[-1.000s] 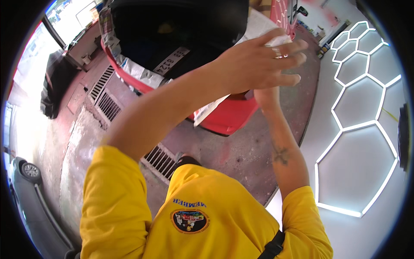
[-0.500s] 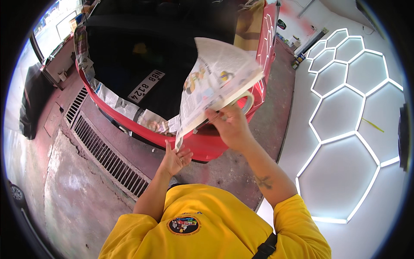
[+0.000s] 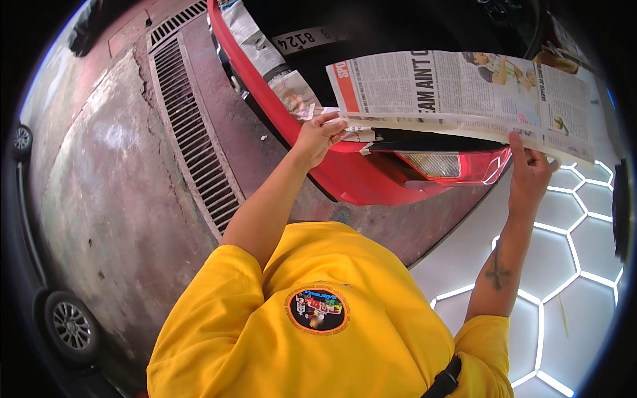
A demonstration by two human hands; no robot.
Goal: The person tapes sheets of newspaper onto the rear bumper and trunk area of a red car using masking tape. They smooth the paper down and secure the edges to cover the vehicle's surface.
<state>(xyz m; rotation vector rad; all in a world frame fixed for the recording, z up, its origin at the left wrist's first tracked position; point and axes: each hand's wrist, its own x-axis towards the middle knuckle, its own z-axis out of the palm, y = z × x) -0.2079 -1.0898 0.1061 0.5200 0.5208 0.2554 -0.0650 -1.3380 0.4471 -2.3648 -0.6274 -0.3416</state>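
Stretching between the left hand (image 3: 316,140) and right hand (image 3: 529,178), one newspaper sheet (image 3: 391,89) hangs above the tail lamp (image 3: 431,166) and red bumper (image 3: 371,179) of a car. The left fingers pinch its lower left corner; the right thumb and fingers pinch the lower edge near its other end. It should handle as very light, limp and easily torn, apt to sag or crease, so the best hold is by the two ends of the long lower edge, pulled only gently taut. Counting: one tail lamp, one number plate (image 3: 306,40), two floor grates (image 3: 192,119) and two car wheels (image 3: 71,325) show; the newspaper pieces (image 3: 292,93) along the bumper overlap too much to number.
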